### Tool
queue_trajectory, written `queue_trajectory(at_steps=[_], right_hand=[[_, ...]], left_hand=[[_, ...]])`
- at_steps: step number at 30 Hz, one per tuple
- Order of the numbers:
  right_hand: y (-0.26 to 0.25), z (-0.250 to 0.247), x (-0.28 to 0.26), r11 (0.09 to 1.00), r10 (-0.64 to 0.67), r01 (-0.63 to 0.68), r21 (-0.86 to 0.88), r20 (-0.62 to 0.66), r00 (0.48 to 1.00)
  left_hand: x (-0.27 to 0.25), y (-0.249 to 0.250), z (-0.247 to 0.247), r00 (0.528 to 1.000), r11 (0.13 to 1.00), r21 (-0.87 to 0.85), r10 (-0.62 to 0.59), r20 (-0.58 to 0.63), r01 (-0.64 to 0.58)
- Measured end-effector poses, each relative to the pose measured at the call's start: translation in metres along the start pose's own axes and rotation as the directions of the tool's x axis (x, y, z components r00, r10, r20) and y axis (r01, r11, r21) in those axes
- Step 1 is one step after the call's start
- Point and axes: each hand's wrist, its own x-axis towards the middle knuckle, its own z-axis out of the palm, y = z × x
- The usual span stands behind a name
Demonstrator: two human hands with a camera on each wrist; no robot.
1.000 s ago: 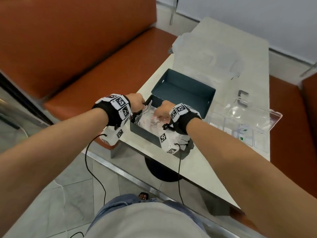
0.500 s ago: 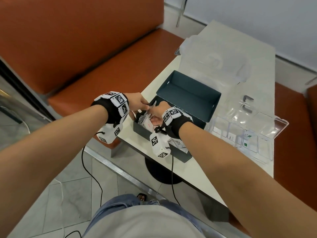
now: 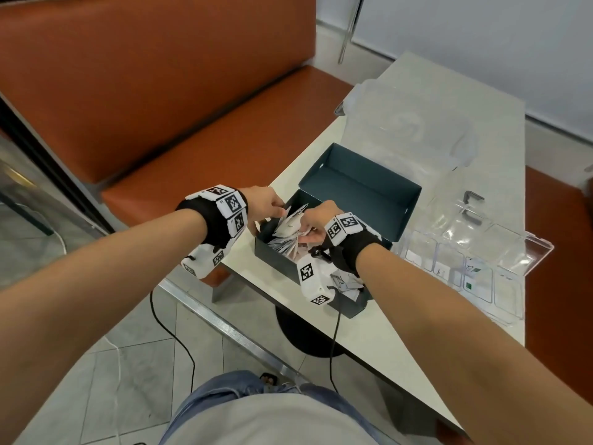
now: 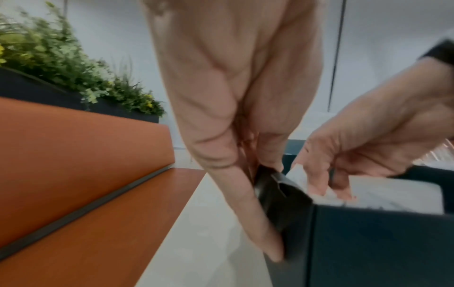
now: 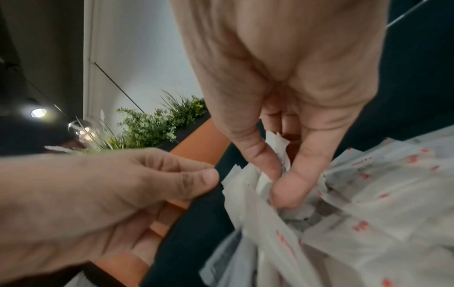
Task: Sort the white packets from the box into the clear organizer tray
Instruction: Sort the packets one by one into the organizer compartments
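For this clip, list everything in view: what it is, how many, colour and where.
box: one, dark teal, open, near table edge
lid: one, dark teal, raised behind the box
packets: many, white with red print, heaped in the box
tray: one, clear, right of the box, a few packets in its compartments
table: one, off-white
bench: one, orange, left of the table
plants: green, in a dark planter behind the bench
left hand: grips the box's left wall
right hand: pinches packets in the box
wristbands: two, black and white, with markers
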Motion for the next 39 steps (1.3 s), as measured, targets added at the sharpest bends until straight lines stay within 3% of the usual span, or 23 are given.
queue_trajectory(at_steps=[4, 6, 8, 11, 17, 19, 21, 23, 26, 28, 31, 35, 39], right_hand=[[0.006, -0.017, -0.003, 0.997, -0.03, 0.032, 0.072, -0.023, 0.999], [0.012, -0.027, -0.007, 0.994, -0.062, 0.063, 0.087, -0.013, 0.998], [0.018, -0.037, -0.011, 0.987, -0.111, 0.112, 0.111, -0.011, 0.994], [0.022, -0.053, -0.023, 0.962, -0.137, 0.135, 0.237, -0.008, 0.991], [0.01, -0.08, -0.056, 0.869, -0.241, 0.207, 0.449, 0.019, 0.97], [0.006, -0.087, -0.066, 0.848, -0.285, 0.245, 0.471, 0.014, 0.958], [0.002, -0.093, -0.072, 0.82, -0.329, 0.287, 0.495, -0.003, 0.944], [-0.001, -0.099, -0.075, 0.795, -0.368, 0.329, 0.51, -0.026, 0.929], [-0.006, -0.105, -0.076, 0.812, -0.396, 0.383, 0.44, -0.067, 0.916], [-0.008, -0.108, -0.075, 0.839, -0.414, 0.419, 0.347, -0.092, 0.905], [-0.007, -0.112, -0.074, 0.86, -0.46, 0.47, 0.2, -0.099, 0.882], [0.001, -0.126, -0.072, 0.855, -0.495, 0.507, 0.107, -0.115, 0.861], [0.012, -0.139, -0.065, 0.853, -0.498, 0.522, 0.024, -0.263, 0.826]], left_hand=[[0.0, 0.0, 0.0, 0.999, 0.996, 0.091, 0.026, -0.021, -0.024], [0.0, 0.002, -0.001, 0.987, 0.976, 0.192, 0.126, -0.1, -0.105], [-0.001, 0.008, -0.004, 0.933, 0.94, 0.265, 0.279, -0.229, -0.217], [-0.004, 0.026, -0.007, 0.859, 0.931, 0.177, 0.364, -0.36, -0.321], [-0.011, 0.058, -0.006, 0.829, 0.895, -0.05, 0.388, -0.404, -0.443], [-0.013, 0.068, -0.004, 0.84, 0.87, -0.169, 0.37, -0.397, -0.463], [-0.017, 0.079, -0.005, 0.887, 0.813, -0.382, 0.327, -0.327, -0.44], [-0.02, 0.09, -0.005, 0.935, 0.706, -0.613, 0.287, -0.21, -0.355], [-0.024, 0.102, -0.001, 0.953, 0.533, -0.816, 0.296, -0.067, -0.223], [-0.025, 0.111, 0.003, 0.948, 0.452, -0.877, 0.317, -0.011, -0.161], [-0.024, 0.124, 0.009, 0.946, 0.408, -0.901, 0.325, -0.008, -0.148], [-0.02, 0.134, 0.013, 0.955, 0.368, -0.913, 0.291, -0.065, -0.174], [-0.015, 0.14, 0.018, 0.965, 0.331, -0.917, 0.207, -0.161, -0.224]])
